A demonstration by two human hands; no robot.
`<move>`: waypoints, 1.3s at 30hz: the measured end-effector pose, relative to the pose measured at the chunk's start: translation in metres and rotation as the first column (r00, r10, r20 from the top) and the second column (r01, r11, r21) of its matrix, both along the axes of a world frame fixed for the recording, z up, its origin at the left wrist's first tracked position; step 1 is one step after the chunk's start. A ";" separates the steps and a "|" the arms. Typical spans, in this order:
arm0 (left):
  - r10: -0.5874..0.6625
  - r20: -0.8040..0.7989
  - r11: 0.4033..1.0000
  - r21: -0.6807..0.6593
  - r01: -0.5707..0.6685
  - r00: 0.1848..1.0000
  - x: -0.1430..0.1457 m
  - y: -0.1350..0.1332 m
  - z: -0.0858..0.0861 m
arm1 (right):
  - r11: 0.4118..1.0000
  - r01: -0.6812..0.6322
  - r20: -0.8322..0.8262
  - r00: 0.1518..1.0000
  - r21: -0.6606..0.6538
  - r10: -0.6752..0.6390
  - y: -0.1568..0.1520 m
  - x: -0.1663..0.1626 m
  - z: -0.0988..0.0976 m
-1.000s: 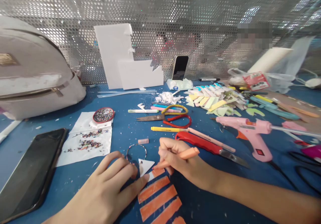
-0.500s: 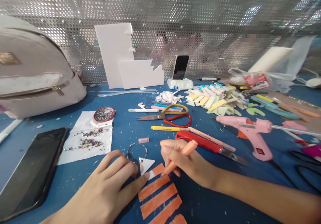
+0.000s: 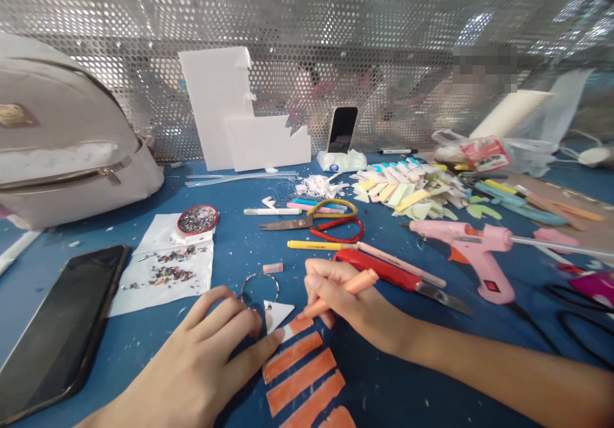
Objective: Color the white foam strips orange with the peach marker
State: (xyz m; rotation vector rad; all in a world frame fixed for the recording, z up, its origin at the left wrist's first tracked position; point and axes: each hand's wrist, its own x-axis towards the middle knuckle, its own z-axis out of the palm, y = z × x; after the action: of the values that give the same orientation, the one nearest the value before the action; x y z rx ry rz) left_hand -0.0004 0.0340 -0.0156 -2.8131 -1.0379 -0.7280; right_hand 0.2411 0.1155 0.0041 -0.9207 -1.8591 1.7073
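My right hand (image 3: 343,297) is closed round an orange marker (image 3: 338,293), its tip touching the partly coloured end of a small strip (image 3: 301,327). My left hand (image 3: 215,338) lies on the table with fingers spread and bent, the thumb pressing the strip's white end. Below lie several orange-coloured strips (image 3: 302,373) side by side on the blue table. Beyond my left thumb are a white triangle (image 3: 278,315) and a thin ring of beads or wire (image 3: 259,287). A small pinkish pen cap (image 3: 273,267) rests beyond them.
Scissors (image 3: 330,220), a red utility knife (image 3: 393,271) and a pink glue gun (image 3: 470,249) lie ahead and right. At left are a phone (image 3: 62,313), a paper with beads (image 3: 163,287) and a backpack (image 3: 71,146). Cut paper pieces (image 3: 407,191) are heaped behind.
The marker tip has shifted slightly up and left along the strip, and the marker is tilted flatter. My left hand stays in place on the strip.
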 end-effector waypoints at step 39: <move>0.025 -0.047 0.999 -0.028 -0.027 0.999 0.000 -0.003 0.005 | 0.996 0.077 0.023 0.997 0.038 -0.078 0.001 -0.001 -0.001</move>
State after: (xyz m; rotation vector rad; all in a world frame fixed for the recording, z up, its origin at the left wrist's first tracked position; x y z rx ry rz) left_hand 0.0001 0.0308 -0.0106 -2.8206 -1.0839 -0.6464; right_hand 0.2400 0.1164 0.0027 -0.9897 -1.8396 1.6167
